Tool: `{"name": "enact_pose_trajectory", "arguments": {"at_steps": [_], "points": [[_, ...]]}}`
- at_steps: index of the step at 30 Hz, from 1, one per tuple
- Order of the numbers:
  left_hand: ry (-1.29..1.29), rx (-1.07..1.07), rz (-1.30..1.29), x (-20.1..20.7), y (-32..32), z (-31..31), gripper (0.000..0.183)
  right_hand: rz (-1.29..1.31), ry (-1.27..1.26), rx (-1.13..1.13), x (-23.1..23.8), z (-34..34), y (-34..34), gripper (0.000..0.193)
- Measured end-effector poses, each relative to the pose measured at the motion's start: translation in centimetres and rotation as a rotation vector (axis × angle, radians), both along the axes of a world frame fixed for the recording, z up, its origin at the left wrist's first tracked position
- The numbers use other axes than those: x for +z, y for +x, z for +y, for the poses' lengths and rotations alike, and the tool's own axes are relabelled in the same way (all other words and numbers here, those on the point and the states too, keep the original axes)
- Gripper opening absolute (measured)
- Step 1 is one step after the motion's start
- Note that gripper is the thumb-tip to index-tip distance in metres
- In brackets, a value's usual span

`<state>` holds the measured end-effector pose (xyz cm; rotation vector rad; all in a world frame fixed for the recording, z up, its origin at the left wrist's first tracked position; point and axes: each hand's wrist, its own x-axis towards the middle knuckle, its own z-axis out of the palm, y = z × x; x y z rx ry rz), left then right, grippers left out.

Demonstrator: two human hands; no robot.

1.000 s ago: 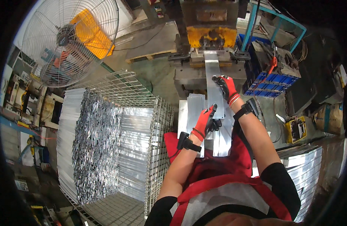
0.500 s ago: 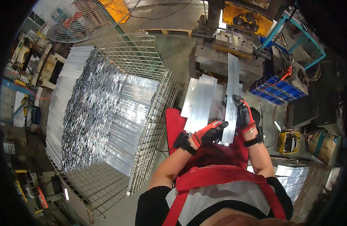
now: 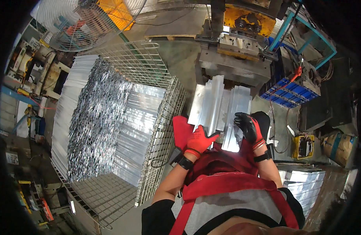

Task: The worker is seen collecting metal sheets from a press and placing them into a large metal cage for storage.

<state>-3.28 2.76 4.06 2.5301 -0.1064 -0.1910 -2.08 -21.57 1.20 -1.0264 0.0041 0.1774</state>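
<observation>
Both hands wear red gloves with black palms and fingers. My left hand point(image 3: 201, 139) is closed at the near end of a long silvery metal strip point(image 3: 216, 103), its thumb across the strip's end. That strip lies tilted on the left-hand pile of flat strips point(image 3: 197, 106). My right hand point(image 3: 249, 128) is beside the right-hand pile of metal strips point(image 3: 239, 102), fingers bent and apart, with nothing visible in them. The undersides of my left fingers are hidden.
A press machine point(image 3: 235, 64) stands ahead of the piles. To the left is a wire mesh cage point(image 3: 151, 147) with stacked metal strips point(image 3: 104, 121). A fan point(image 3: 86, 23) is at far left; a blue crate point(image 3: 284, 94) and yellow basket point(image 3: 303, 147) stand at right.
The strip that both hands held upright before the press is gone from there. A tilted strip now lies on the left pile under my left hand; my right hand has let go.
</observation>
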Motion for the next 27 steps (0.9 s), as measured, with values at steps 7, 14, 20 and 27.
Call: {"name": "enact_pose_trajectory", "arguments": {"at_steps": [7, 14, 20, 27], "points": [[0.239, 0.003, 0.058, -4.0, 1.4, 0.8, 0.068, 0.102, -0.040, -0.098, 0.8, -0.5, -0.6, 0.043], [0.181, -0.074, -0.108, -3.9, 1.7, -1.2, 0.062, 0.055, 0.002, -0.139, 0.0, -2.7, -0.9, 0.040], [-0.063, -0.348, -0.344, -4.0, 0.2, -7.1, 0.066, 0.069, 0.106, -0.143, -1.4, -1.8, -0.6, 0.034], [0.291, -0.287, -0.291, -7.3, -1.6, -13.4, 0.085, -0.248, -0.646, -0.181, 1.8, -2.3, -1.9, 0.032]]}}
